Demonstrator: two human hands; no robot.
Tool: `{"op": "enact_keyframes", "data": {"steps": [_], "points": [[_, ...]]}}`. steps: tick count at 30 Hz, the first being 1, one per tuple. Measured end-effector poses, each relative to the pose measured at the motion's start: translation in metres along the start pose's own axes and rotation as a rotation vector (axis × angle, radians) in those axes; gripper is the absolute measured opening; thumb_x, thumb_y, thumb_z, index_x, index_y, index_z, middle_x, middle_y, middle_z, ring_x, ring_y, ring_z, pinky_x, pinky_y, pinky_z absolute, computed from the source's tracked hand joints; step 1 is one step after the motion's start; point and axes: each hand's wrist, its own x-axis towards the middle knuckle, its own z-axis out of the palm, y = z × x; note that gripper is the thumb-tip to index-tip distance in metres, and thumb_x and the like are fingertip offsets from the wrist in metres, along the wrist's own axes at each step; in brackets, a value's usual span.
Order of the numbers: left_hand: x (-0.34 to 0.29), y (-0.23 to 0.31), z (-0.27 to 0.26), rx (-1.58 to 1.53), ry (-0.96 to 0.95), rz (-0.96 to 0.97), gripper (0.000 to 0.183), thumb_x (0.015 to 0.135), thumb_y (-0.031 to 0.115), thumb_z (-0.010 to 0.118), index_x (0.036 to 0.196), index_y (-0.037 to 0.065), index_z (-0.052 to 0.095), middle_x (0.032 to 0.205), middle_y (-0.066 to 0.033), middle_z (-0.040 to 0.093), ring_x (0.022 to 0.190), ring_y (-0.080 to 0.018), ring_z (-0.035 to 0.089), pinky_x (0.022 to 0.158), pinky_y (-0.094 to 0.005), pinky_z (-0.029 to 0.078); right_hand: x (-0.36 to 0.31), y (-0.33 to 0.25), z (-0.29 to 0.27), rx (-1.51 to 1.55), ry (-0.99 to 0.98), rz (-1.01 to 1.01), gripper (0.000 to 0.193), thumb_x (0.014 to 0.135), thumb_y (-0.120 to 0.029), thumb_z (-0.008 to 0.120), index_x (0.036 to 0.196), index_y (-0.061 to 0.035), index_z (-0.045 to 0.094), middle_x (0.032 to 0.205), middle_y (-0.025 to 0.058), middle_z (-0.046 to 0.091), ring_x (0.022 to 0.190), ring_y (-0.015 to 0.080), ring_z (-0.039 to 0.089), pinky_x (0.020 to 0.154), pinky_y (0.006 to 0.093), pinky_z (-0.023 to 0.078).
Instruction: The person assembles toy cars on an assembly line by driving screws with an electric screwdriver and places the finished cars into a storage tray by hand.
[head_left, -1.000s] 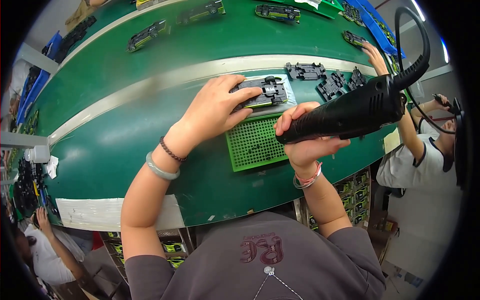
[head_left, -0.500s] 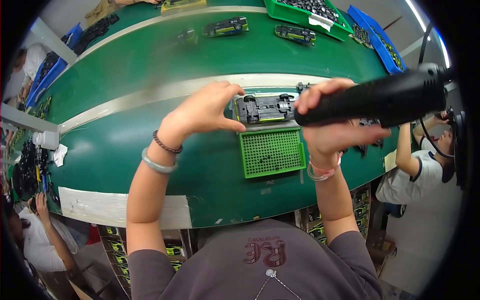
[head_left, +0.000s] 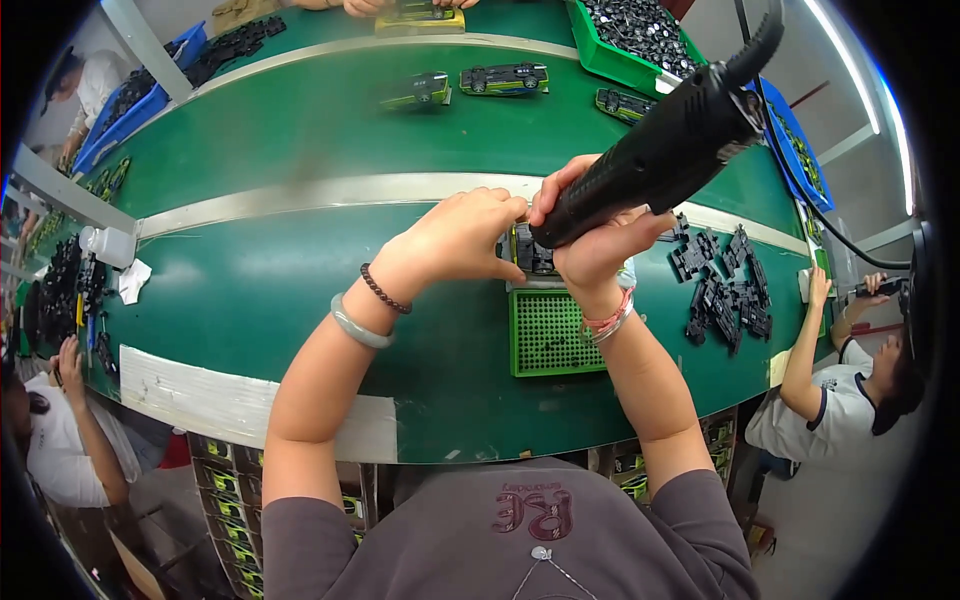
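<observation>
An upside-down toy car (head_left: 530, 252) lies on the green work table, its black underside facing up. At its left end, my left hand (head_left: 462, 238) grips it between thumb and fingers. My right hand (head_left: 598, 240) is wrapped round a black corded electric screwdriver (head_left: 655, 150), held slanted above the car. The screwdriver's tip and much of the car are hidden behind my right hand and the tool body. Just nearer to me than the car sits a green perforated tray (head_left: 548, 340) with small dark screws in some of its holes.
Black plastic chassis parts (head_left: 725, 285) are heaped at right. Beyond a pale divider strip (head_left: 350, 188), toy cars (head_left: 505, 79) lie on a belt. A green bin (head_left: 640, 45) of black parts and a blue bin (head_left: 795, 150) stand at far right. Co-workers sit on both sides.
The screwdriver has swung from nearly level to a steeper slant and moved left over the car. My left hand has closed in on the car's end. The whole view has shifted slightly.
</observation>
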Motion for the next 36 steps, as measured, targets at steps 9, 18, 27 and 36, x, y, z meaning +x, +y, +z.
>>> {"op": "enact_keyframes", "data": {"steps": [9,18,27,36], "points": [[0.002,-0.013,0.007,-0.101,0.048,0.071,0.051,0.060,0.029,0.079,0.096,0.004,0.054,0.088,-0.0132,0.056,0.090,-0.0314,0.054,0.080,-0.0391,0.044,0.005,0.015,0.004,-0.083,-0.008,-0.001,0.091,0.063,-0.088,0.027,0.081,-0.0013,0.047,0.067,0.0063,0.048,0.049,0.0195,0.050,0.044,0.0294,0.041],[0.002,-0.005,0.001,-0.121,0.010,0.026,0.051,0.058,0.031,0.080,0.092,0.003,0.054,0.089,-0.0138,0.056,0.091,-0.0313,0.053,0.081,-0.0392,0.044,0.002,0.018,0.001,-0.150,-0.051,-0.011,0.091,0.063,-0.088,0.026,0.081,-0.0014,0.048,0.065,0.0057,0.050,0.050,0.0161,0.050,0.046,0.0268,0.040],[0.002,-0.006,-0.029,-0.370,0.139,-0.028,0.055,0.063,0.021,0.079,0.108,0.000,0.054,0.106,-0.0099,0.058,0.101,-0.0207,0.055,0.089,-0.0357,0.043,0.011,-0.052,-0.024,0.220,0.139,-0.184,0.098,0.059,-0.092,0.020,0.083,-0.0013,0.047,0.058,0.0098,0.049,0.048,0.0196,0.048,0.046,0.0303,0.041],[-0.049,-0.076,-0.140,0.064,0.331,-0.342,0.050,0.064,0.017,0.073,0.108,0.000,0.055,0.101,-0.0163,0.060,0.093,-0.0264,0.058,0.081,-0.0355,0.047,-0.085,-0.051,-0.146,-0.252,0.315,-0.116,0.090,0.063,-0.088,0.029,0.085,-0.0021,0.043,0.067,0.0085,0.048,0.055,0.0164,0.049,0.052,0.0278,0.043]]}}
